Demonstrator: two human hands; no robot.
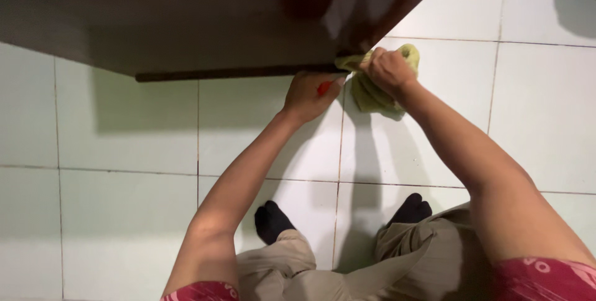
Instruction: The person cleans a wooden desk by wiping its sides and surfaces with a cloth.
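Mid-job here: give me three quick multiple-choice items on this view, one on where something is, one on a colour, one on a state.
1. Where is the cloth?
A. at the front corner of the dark tabletop
B. flat on the floor
C. draped over a knee

2. What colour is the cloth?
A. blue
B. yellow-green
C. white

3. What is the right hand doing?
A. hanging open
B. resting flat on the floor
C. closed around the cloth

Answers: 1 A, the cloth meets the tabletop's edge. 2 B, it shows yellow-green against the pale floor tiles. 3 C, the fingers bunch the cloth.
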